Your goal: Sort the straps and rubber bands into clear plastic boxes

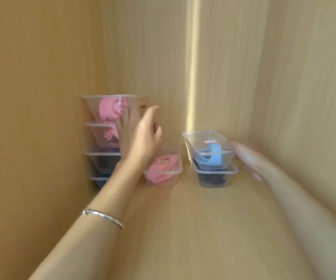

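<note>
Reaching the left hand, fingers spread and released, at the top pink-strap box of the tall shelf stack; risks nudging it over. Touching the blue-strap box, perched on another, with the right hand; grip unclear, might slip.

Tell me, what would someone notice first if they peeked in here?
Probably the tall stack of clear boxes in the left corner, with pink straps in the top ones and the left hand reaching up against it. Next, the bright blue strap in the upper box of the pair on the right, where the right hand touches its side.
</note>
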{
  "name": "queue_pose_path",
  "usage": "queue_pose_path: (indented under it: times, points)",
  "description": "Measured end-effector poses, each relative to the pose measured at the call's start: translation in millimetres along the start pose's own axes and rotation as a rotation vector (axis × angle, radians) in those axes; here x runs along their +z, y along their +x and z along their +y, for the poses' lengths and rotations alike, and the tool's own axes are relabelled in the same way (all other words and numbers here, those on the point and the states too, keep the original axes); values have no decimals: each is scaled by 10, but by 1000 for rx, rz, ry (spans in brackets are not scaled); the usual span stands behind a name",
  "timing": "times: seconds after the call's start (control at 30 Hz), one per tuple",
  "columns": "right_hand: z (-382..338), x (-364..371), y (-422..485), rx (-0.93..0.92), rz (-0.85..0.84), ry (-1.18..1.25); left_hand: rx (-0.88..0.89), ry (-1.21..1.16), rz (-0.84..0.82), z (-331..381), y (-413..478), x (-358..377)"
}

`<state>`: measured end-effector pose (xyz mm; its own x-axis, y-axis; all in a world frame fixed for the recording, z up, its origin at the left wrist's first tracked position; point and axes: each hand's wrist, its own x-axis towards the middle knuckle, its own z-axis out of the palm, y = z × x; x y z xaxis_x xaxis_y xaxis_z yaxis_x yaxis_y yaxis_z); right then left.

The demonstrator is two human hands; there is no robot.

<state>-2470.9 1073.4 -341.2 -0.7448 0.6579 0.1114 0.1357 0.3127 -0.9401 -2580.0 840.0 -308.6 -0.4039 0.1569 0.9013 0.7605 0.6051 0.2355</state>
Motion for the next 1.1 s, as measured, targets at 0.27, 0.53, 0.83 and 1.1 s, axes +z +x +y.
queue_pose_path:
  times: [0.27, 0.53, 0.83, 1.1]
  points:
    - [-85, 49, -80, -80, 50, -77, -235, 93, -55, -432, 370, -268]
    - [-44, 55, 17, -44, 126, 51, -13, -164, 28, -70, 360, -252]
    - [-51, -14, 14, 27, 220, 144, 98, 116, -315, 439, -108, 37]
    - [-41, 6, 42, -14, 70, 30, -26, 396, -601, 384, -199, 128]
